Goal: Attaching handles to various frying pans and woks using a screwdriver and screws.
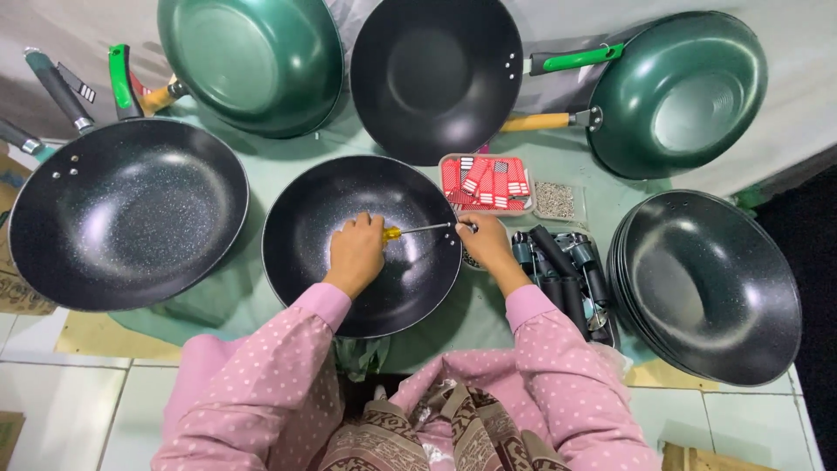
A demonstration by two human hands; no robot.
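Head view: pale green cloth-covered work surface (261,288) over white floor tiles, crowded with pans. At centre, round black speckled non-stick wok without a handle (362,246), flat on the cloth, between both arms in pink dotted sleeves. Left hand (356,253) inside the bowl, curled shut around the yellow handle of a slim screwdriver (417,230). Steel shaft lying nearly level toward the right rim. Right hand (485,244) at that rim, fingertips pinched at the shaft's tip; whether on a screw, impossible to tell.

Probably fairly heavy and rigid, that wok, with a slick coating easily scratched; best gripped by the rim with both hands. Screwdriver light and stiff, held by its handle.

Count: two green woks at the back (253,61) (680,92), one black wok between them (436,74), one large speckled wok on the left (126,214), a nested stack of black woks on the right (706,288), number unclear. One clear tray of red-and-white packets (486,181), one small tray of screws (554,201), one tray of black handles (567,275).
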